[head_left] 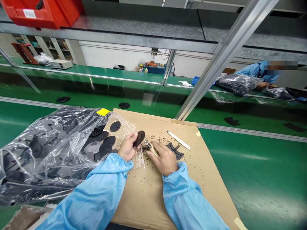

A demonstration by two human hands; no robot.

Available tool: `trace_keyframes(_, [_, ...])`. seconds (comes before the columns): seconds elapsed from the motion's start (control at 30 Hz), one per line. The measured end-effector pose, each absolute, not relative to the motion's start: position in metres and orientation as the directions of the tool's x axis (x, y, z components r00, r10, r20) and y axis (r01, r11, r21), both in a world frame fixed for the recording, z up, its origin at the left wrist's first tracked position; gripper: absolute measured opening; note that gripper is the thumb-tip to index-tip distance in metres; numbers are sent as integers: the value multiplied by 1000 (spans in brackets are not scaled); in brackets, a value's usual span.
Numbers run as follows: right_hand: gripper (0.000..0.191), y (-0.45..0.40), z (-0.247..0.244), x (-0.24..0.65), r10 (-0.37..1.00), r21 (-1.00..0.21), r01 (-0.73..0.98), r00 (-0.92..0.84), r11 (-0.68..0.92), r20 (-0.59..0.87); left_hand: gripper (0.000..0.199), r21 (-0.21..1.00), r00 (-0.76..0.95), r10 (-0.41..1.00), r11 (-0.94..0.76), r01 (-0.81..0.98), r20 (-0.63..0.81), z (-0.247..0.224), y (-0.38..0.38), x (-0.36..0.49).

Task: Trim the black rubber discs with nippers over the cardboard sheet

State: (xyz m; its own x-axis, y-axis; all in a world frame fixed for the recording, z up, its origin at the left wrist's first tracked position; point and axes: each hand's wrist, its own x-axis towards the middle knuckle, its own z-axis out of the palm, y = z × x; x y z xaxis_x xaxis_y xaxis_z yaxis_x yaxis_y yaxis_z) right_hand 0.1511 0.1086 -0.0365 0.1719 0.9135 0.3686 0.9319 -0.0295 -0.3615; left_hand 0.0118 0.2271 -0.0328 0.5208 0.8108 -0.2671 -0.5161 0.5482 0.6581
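Note:
Pinched between the thumb and fingers of my left hand [128, 147] is a black oval plastic piece [140, 138], held tilted above the cardboard. My right hand [165, 158] is wrapped round a pair of nippers [153, 149] with pale handles. Their metal jaws point at the piece's right edge; whether they touch it I cannot tell. Small black scraps lie scattered under and around both hands. Just right of my right hand rests a dark curved plastic part [175, 151]. A white flat strip [178, 140] lies beyond it.
A clear plastic bag [55, 150] full of dark oval pieces spreads on the left, its mouth on the cardboard sheet [144, 204]. A metal post [223, 60] rises beyond. The green bench [251, 156] carries a moving or still belt's loose parts. Another person [257, 72] sits far right. A red bin [45, 12] stands on the shelf.

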Motion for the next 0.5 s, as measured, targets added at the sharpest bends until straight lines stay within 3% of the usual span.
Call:
trace_keyframes(0.1, [47,113,-45,157,917,-289,955,174,-69,359,42,650,402,887,447,-614,-229,-36,230,14])
trace_keyframes(0.2, [50,116,-49,161,930,-227,974,81,2,359,50,677,345,926,351,-647,-151,-40,230,17])
trace_keyframes(0.33, [39,113,-44,155,822,-153,984,15,88,569,47,791,272,960,214,-573,-63,-45,228,22])
trace_keyframes(0.5, [21,114,-28,110,606,-212,919,-36,332,795,30,848,279,955,229,-478,-100,-51,233,25])
